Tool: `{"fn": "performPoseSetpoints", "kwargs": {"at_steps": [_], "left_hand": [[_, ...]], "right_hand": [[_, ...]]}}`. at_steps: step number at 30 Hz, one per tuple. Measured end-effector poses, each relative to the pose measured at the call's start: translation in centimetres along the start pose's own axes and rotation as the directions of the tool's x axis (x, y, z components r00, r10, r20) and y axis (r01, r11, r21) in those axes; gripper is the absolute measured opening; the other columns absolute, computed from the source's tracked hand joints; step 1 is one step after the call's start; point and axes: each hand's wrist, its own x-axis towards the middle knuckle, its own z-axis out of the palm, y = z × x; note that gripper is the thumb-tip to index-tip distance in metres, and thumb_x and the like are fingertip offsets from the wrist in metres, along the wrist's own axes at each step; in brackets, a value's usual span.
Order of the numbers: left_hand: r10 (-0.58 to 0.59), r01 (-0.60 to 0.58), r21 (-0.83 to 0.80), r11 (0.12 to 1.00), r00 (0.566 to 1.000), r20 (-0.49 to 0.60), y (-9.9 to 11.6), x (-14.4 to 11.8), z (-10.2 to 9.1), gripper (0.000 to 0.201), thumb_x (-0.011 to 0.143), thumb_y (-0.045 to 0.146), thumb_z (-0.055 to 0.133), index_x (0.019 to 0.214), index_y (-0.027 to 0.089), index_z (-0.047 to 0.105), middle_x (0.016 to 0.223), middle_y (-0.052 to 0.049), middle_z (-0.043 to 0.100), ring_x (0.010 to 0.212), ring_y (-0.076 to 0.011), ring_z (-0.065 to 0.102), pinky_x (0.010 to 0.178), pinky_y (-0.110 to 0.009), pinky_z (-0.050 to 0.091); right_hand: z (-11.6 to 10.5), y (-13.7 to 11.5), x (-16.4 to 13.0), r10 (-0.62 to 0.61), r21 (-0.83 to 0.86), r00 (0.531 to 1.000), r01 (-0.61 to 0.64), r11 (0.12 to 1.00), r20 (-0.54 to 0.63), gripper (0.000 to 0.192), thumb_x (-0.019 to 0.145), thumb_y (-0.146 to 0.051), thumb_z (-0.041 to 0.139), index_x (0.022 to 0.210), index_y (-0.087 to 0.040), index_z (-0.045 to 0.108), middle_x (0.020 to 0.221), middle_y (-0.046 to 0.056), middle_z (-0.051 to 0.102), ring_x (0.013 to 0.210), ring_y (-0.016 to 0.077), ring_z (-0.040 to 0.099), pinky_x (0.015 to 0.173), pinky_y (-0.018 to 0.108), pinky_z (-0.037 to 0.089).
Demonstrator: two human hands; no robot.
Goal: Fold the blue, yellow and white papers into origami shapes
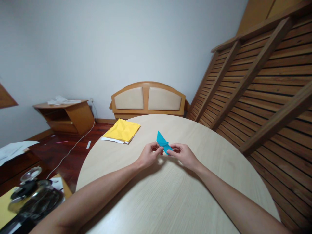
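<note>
The left hand and right hand pinch a folded blue paper over the round counter. I see yellow paper lying beyond, leftward.

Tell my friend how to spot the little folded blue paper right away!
Find the pale, round wood-grain table. Over it, the person's left grip and right grip hold a small, pointed, folded blue paper. It's the only blue thing there; the creased yellow paper to its left lies on the table, unheld.
</note>
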Motion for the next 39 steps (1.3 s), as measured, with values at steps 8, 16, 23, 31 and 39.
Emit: {"fn": "performPoseSetpoints", "kwargs": {"at_steps": [8,16,23,31,39], "left_hand": [[-0.064,0.064,-0.067,0.996,0.998,0.000,-0.2,0.1,-0.2,0.028,0.088,0.041,0.065,0.080,0.014,0.065,0.077,-0.009,0.069,0.069,-0.0166,0.064,0.062,-0.029,0.050],[-0.062,0.062,-0.111,0.992,0.998,0.003,-0.2,0.4,-0.7,0.030,0.084,0.041,0.070,0.090,0.012,0.069,0.087,-0.011,0.072,0.076,-0.0181,0.065,0.062,-0.028,0.049],[-0.054,0.048,-0.124,0.991,0.998,-0.040,-0.7,0.8,-1.2,0.021,0.081,0.032,0.075,0.085,0.013,0.067,0.089,-0.009,0.072,0.081,-0.0186,0.067,0.074,-0.031,0.052],[-0.017,0.019,0.029,0.999,0.997,-0.080,-1.2,0.8,-1.0,0.020,0.088,0.026,0.064,0.104,0.014,0.068,0.099,-0.009,0.072,0.084,-0.0176,0.068,0.074,-0.028,0.053],[0.015,-0.006,0.250,0.968,0.999,-0.034,-2.4,0.7,-1.2,0.019,0.089,0.025,0.061,0.102,0.015,0.071,0.100,-0.007,0.074,0.084,-0.0188,0.069,0.079,-0.030,0.055]], "right_hand": [[0.0,0.2,-0.1,-0.035,-0.088,0.999,0.038,0.995,0.034,0.028,0.078,-0.033,0.072,0.100,-0.015,0.069,0.102,0.010,0.075,0.093,0.0231,0.069,0.087,0.037,0.052],[-0.2,-0.4,-0.5,-0.015,-0.297,0.999,0.025,0.955,0.039,0.015,0.076,-0.020,0.067,0.090,-0.016,0.070,0.085,0.004,0.072,0.074,0.0176,0.063,0.068,0.028,0.047],[-1.3,-0.2,-0.6,-0.042,-0.532,0.999,0.050,0.845,0.026,0.008,0.080,-0.023,0.061,0.078,-0.018,0.067,0.068,0.000,0.064,0.062,0.0150,0.056,0.057,0.025,0.036],[-3.0,0.1,-0.7,-0.081,-0.797,0.995,0.091,0.598,0.052,0.018,0.080,-0.018,0.058,0.086,-0.024,0.073,0.079,0.003,0.074,0.072,0.0193,0.065,0.063,0.027,0.037],[-3.4,0.3,-0.6,-0.133,-0.759,0.990,0.124,0.639,0.050,0.038,0.084,-0.018,0.058,0.121,-0.026,0.064,0.105,0.004,0.076,0.091,0.0215,0.070,0.077,0.029,0.046]]}}
